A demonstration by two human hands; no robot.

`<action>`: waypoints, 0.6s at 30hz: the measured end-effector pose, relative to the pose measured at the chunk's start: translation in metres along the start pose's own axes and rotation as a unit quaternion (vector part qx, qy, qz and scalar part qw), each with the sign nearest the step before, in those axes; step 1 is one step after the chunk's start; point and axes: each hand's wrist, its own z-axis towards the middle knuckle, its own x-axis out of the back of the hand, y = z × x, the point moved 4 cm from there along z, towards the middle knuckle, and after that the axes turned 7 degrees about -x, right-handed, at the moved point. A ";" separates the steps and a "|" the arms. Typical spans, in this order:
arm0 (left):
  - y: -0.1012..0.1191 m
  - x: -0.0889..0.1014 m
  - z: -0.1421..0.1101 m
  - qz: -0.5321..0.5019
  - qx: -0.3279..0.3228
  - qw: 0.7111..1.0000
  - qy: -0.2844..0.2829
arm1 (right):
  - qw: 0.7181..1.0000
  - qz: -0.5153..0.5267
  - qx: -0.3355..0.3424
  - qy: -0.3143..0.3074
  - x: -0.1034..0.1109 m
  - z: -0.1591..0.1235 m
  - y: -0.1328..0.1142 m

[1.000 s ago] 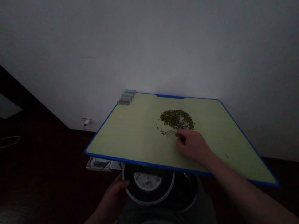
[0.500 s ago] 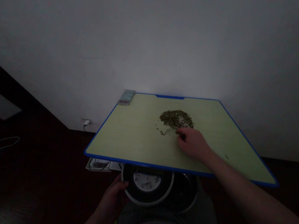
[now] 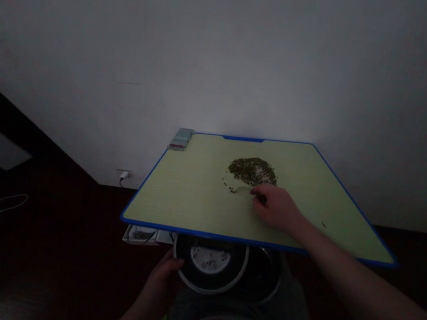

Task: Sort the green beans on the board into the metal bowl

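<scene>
right hand point(image 3: 276, 207) narrowly pinched at the near edge of green beans point(image 3: 252, 170) on the desk point(image 3: 177, 197), left hand point(image 3: 161, 279) gripping the rim of a dark bowl point(image 3: 207, 280) below the near edge.

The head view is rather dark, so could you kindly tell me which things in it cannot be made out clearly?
In the head view:
What the right hand pinches: hidden by its fingers.
The round black container: far part hidden by the blue-edged board.
The stack at the board's far corner: blurred, kind unclear.
The seeds: too small to identify.
The papers: dim, partly hidden by the board.
</scene>
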 end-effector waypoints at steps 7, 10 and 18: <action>-0.001 0.002 0.001 -0.004 -0.004 1.000 -0.003 | 1.000 -0.016 -0.012 -0.003 0.000 -0.003 -0.003; -0.001 0.001 0.000 -0.004 -0.002 1.000 -0.001 | 0.999 -0.022 -0.030 0.004 0.001 -0.002 0.002; 0.002 -0.002 -0.001 0.017 -0.012 1.000 0.014 | 0.999 -0.022 -0.031 0.017 -0.002 0.003 0.009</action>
